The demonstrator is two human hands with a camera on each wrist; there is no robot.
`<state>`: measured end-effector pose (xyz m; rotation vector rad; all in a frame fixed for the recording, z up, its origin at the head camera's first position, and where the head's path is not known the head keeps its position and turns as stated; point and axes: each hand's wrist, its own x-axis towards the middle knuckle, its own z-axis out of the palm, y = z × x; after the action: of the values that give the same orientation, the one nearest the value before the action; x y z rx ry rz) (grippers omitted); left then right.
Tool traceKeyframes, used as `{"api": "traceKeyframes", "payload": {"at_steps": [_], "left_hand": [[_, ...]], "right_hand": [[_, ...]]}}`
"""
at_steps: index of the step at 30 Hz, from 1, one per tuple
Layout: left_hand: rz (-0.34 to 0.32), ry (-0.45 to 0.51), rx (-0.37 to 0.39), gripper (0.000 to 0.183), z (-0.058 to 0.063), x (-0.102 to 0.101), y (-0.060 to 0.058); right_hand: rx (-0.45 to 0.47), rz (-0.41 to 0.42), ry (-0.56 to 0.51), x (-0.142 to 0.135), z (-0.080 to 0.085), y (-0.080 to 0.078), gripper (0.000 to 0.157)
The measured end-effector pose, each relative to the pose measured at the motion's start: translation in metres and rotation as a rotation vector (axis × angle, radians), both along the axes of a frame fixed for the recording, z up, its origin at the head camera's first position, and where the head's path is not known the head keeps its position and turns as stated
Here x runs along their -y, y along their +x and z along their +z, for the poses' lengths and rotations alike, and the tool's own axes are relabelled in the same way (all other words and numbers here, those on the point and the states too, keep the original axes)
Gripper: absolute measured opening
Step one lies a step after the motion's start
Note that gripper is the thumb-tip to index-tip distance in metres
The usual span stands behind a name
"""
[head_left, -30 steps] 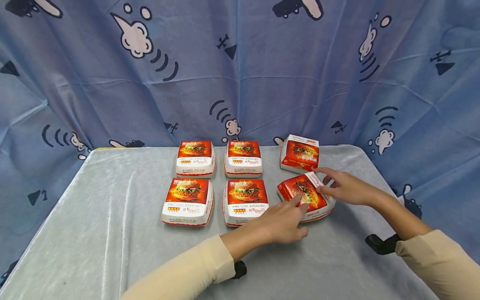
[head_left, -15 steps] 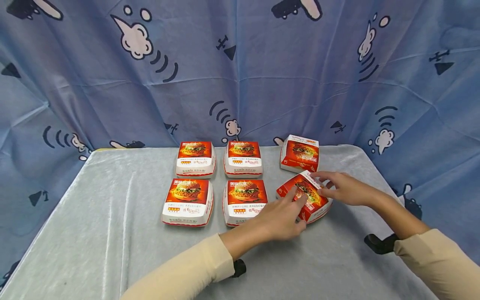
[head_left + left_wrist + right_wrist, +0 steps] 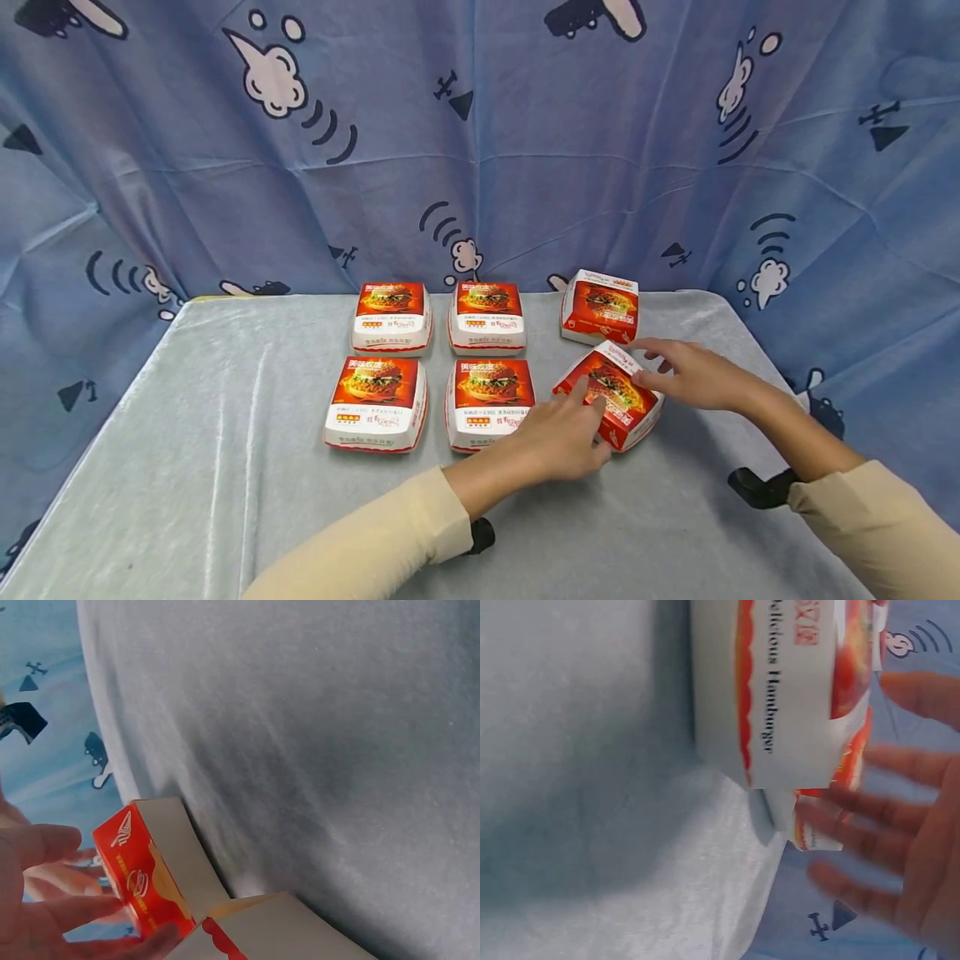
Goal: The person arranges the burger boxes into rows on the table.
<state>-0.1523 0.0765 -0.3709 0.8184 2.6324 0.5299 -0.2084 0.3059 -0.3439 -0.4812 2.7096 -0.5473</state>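
Note:
In the head view, a red and white hamburger box point(image 3: 617, 392) sits askew at the near right of the grey-covered table. Its white printed strip faces back and right. My left hand point(image 3: 566, 435) touches its left and front side with extended fingers; in the left wrist view those fingers lie against a red side panel point(image 3: 146, 874). At the box's right and back edge, my right hand point(image 3: 693, 375) touches it with loosely bent fingers. The right wrist view has the right hand point(image 3: 907, 817) spread beside the white side lettered "Delicious Hamburger" point(image 3: 780, 697).
Another box point(image 3: 600, 308), its printing facing the opposite way from the left boxes, stands just behind. Four-square to the left are a far-left box point(image 3: 390, 321), a far-middle box point(image 3: 487, 321), a near-left box point(image 3: 375, 408) and a near-middle box point(image 3: 487, 400). A patterned blue curtain point(image 3: 375, 167) hangs behind.
The near right box has turned counterclockwise between the hands, its white strip swinging from the right toward the back. Both hands stay about where they were.

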Motion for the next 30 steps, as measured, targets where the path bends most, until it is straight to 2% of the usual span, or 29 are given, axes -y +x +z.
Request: {"api": "traceKeyframes", "payload": {"at_steps": [4, 9, 14, 20, 30], "left_hand": [[-0.002, -0.004, -0.016, 0.059, 0.0012, -0.0006, 0.0014], [-0.028, -0.008, -0.099, 0.055, 0.0013, -0.0008, 0.0031], [-0.03, 0.053, -0.129, 0.054, 0.0044, 0.0003, 0.0011], [-0.023, 0.105, -0.203, 0.048, 0.0072, 0.0007, -0.0004], [-0.047, 0.097, -0.112, 0.052, 0.0037, -0.0003, 0.0022]], "right_hand": [[0.024, -0.032, 0.054, -0.003, 0.0022, -0.0004, 0.071], [0.095, 0.022, 0.001, -0.0065, -0.0015, -0.0011, 0.064], [0.102, 0.057, -0.046, -0.0079, -0.003, -0.0022, 0.059], [0.105, 0.086, -0.053, -0.0076, -0.0029, -0.0031, 0.058], [0.086, 0.113, -0.068, -0.0064, -0.0015, -0.0021, 0.06]]}}
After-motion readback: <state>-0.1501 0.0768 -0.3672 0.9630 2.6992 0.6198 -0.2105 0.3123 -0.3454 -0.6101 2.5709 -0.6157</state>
